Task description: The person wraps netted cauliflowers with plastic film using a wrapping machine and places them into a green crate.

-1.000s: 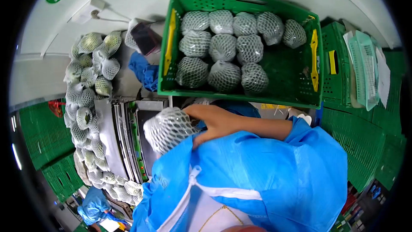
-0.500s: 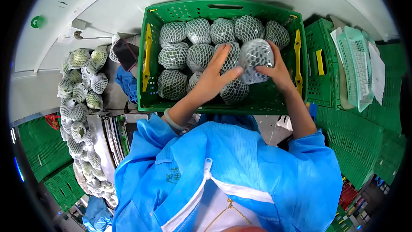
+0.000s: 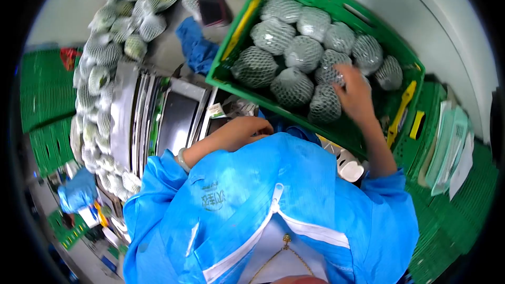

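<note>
My right hand [image 3: 355, 92] reaches over a green crate [image 3: 231, 81], thumb and fingers apart, fingertips at a round fruit in white foam netting [image 3: 330, 64]. No fruit shows lifted in it; what lies under the palm is hidden. Several similar netted fruits fill the crate in rows, such as one at the near side [image 3: 292, 87] and one beside my thumb [image 3: 324, 104]. Outside the crate, my left hand [image 3: 247, 130] is close to my blue jacket [image 3: 236, 163]. Its fingers are curled and pressed together, and whatever they may hold is hidden.
More netted fruits [image 3: 102, 52] are heaped along the left. A dark phone [image 3: 212, 5] and a blue cloth [image 3: 197, 44] lie beside the crate, near metal-framed equipment [image 3: 181, 110]. On the right are stacked green crates [image 3: 447, 221] and a pale green basket [image 3: 447, 150].
The view has turned, so the crate now sits tilted to the upper right. My left hand has drawn back out of the crate. The shiny netted fruit no longer shows raised in my right hand.
</note>
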The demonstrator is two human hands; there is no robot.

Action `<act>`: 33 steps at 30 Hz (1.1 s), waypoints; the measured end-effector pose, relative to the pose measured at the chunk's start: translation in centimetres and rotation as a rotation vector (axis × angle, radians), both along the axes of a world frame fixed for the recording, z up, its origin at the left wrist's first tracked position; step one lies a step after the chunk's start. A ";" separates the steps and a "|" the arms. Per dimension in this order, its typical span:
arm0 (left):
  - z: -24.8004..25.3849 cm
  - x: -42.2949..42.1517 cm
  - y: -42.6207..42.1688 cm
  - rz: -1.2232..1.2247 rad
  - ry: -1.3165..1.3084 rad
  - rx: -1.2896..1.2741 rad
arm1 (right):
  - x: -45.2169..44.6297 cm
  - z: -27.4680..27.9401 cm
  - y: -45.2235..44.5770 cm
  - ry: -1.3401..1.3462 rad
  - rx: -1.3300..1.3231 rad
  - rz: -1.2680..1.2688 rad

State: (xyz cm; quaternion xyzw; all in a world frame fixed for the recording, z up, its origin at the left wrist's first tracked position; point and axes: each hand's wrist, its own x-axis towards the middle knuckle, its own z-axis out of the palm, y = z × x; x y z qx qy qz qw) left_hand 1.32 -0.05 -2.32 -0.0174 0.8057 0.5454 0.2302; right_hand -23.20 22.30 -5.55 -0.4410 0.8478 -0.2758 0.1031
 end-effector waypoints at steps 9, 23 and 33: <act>-8.3 13.9 -1.4 0.270 0.160 -0.013 | 18.5 -7.2 -15.8 -0.933 0.285 1.036; -3.5 35.1 -8.7 1.147 0.242 0.402 | 30.8 -19.7 -25.7 -0.178 0.631 1.398; -12.5 59.6 -16.6 1.177 -0.251 -1.164 | 34.1 -5.7 -29.1 0.095 0.594 1.208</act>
